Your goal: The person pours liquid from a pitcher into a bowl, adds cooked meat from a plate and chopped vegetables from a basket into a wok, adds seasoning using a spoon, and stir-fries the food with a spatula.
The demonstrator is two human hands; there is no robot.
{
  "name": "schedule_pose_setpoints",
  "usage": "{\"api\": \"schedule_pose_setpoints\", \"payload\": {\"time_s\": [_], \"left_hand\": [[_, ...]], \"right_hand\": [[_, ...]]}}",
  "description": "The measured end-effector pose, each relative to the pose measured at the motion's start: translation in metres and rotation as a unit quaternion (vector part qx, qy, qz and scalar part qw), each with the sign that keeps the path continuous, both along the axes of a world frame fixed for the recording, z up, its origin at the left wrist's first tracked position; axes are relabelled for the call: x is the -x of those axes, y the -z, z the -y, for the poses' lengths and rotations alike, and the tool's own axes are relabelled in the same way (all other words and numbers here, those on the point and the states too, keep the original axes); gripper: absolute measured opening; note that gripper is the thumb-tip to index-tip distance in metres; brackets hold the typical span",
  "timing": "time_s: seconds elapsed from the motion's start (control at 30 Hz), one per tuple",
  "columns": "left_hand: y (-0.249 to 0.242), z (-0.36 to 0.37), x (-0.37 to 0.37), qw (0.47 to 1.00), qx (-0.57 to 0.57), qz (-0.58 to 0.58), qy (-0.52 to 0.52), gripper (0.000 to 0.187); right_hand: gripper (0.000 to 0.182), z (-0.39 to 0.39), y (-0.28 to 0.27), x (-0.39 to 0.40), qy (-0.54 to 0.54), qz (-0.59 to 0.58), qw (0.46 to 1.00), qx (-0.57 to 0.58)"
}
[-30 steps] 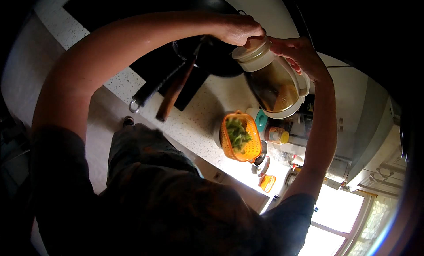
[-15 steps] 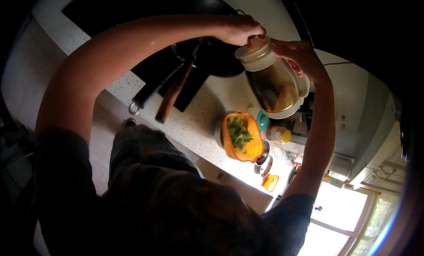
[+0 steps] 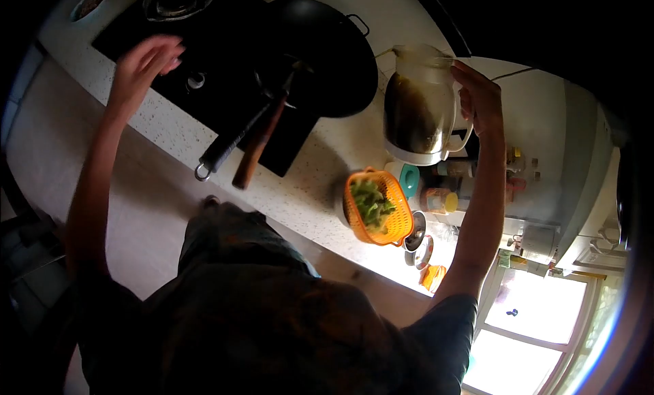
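My right hand grips the handle of a clear pitcher with a pale base and dark brownish liquid inside. The pitcher leans toward a black wok, and a thin yellowish streak shows at its lip on the wok side. Off to the left, my left hand hovers over the edge of the black stovetop, its fingers stretched out, slightly bent and a little blurred, with nothing visible in them. A wooden-handled utensil rests in the wok beside the wok's black handle.
An orange basket of green leaves stands on the speckled counter. Near it are a teal-lidded container, a yellow-capped jar and small bowls. A bowl sits at the far left, by a round knob.
My left hand has let go of the pitcher's top and swung far left over the stovetop. The pitcher has risen slightly in view, and its top looks more see-through than before.
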State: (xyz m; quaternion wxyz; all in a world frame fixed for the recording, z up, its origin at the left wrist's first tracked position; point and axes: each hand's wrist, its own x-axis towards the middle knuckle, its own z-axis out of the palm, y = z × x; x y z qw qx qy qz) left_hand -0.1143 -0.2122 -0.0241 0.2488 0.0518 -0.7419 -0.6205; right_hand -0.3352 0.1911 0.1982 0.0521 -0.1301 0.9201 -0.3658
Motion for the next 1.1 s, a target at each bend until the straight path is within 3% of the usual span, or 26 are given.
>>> {"api": "schedule_pose_setpoints", "payload": {"time_s": [0.03, 0.07, 0.1, 0.13, 0.2, 0.27, 0.33, 0.37, 0.5, 0.57, 0.67, 0.73, 0.9, 1.1], "left_hand": [[-0.001, -0.009, -0.026, 0.994, -0.021, 0.067, -0.080, 0.028], [0.021, -0.003, -0.046, 0.990, 0.014, 0.074, -0.115, 0.026], [0.058, 0.008, -0.068, 0.989, -0.019, 0.078, -0.124, 0.026], [0.087, 0.012, -0.088, 0.986, -0.052, 0.081, -0.134, 0.026], [0.099, -0.008, -0.128, 0.971, -0.102, 0.128, -0.172, 0.025], [0.129, -0.018, -0.162, 0.956, -0.106, 0.166, -0.216, 0.023], [0.150, -0.030, -0.188, 0.936, -0.166, 0.190, -0.247, 0.022], [0.155, -0.033, -0.198, 0.939, -0.136, 0.209, -0.236, 0.021], [0.187, -0.039, -0.228, 0.934, -0.213, 0.187, -0.217, 0.016], [0.194, -0.039, -0.237, 0.934, -0.235, 0.179, -0.203, 0.015], [0.207, -0.038, -0.245, 0.934, -0.248, 0.169, -0.196, 0.014], [0.217, -0.040, -0.250, 0.912, -0.260, 0.215, -0.233, 0.015], [0.252, -0.047, -0.275, 0.922, -0.254, 0.208, -0.207, 0.016], [0.291, -0.048, -0.309, 0.874, -0.303, 0.288, -0.246, 0.013]], "right_hand": [[0.037, -0.006, 0.002, 0.002, 0.018, -0.025, 0.999, 0.035], [0.033, -0.017, 0.006, 0.010, 0.025, -0.032, 0.997, 0.067], [0.033, -0.035, 0.012, 0.026, 0.027, -0.033, 0.997, 0.070], [0.030, -0.054, 0.018, 0.043, -0.073, -0.104, 0.989, 0.077], [0.027, -0.064, 0.021, 0.047, -0.170, -0.176, 0.966, 0.084], [0.020, -0.056, 0.022, 0.035, 0.003, -0.075, 0.974, 0.212], [0.018, -0.042, 0.021, 0.023, 0.026, -0.081, 0.969, 0.232], [0.017, -0.037, 0.020, 0.019, 0.048, -0.085, 0.963, 0.251], [0.015, -0.035, 0.023, 0.009, 0.026, -0.106, 0.955, 0.277], [0.014, -0.030, 0.022, 0.001, 0.092, -0.096, 0.949, 0.287], [0.019, -0.031, 0.026, -0.005, 0.102, -0.113, 0.941, 0.301], [0.020, -0.033, 0.027, -0.009, 0.099, -0.112, 0.937, 0.315], [0.020, -0.034, 0.026, -0.020, 0.106, -0.121, 0.928, 0.336], [0.019, -0.050, 0.030, -0.016, 0.098, -0.106, 0.915, 0.378]]}}
